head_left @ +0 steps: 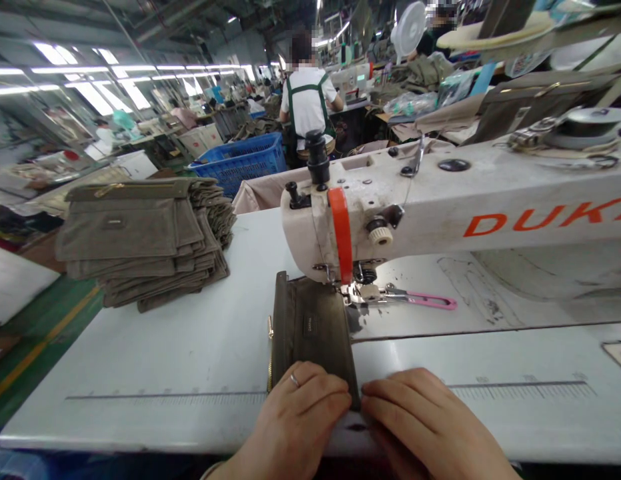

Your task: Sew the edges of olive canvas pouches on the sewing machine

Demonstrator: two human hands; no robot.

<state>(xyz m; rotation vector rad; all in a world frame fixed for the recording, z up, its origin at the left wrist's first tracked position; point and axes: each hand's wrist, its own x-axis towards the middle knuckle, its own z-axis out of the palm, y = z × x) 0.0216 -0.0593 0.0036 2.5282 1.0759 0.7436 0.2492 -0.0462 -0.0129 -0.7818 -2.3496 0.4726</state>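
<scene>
An olive-brown fabric pouch panel (323,340) with a small label and a gold zipper along its left side lies flat on the sewing machine bed. Its far right edge runs under the presser foot (351,293). My left hand (303,413), wearing a ring, rests on the panel's near end with fingers pressed together at its right corner. Beside that corner my right hand (420,410) pinches the near right edge, its fingertips partly hidden. The white sewing machine (420,207) with an orange thread guard stands over the panel.
A stack of similar olive panels (140,233) sits at the table's left. Pink-handled thread snips (425,300) lie right of the needle. Behind the table stand a blue crate (245,160) and a person in a white shirt (309,100). A printed ruler (165,396) marks the front edge.
</scene>
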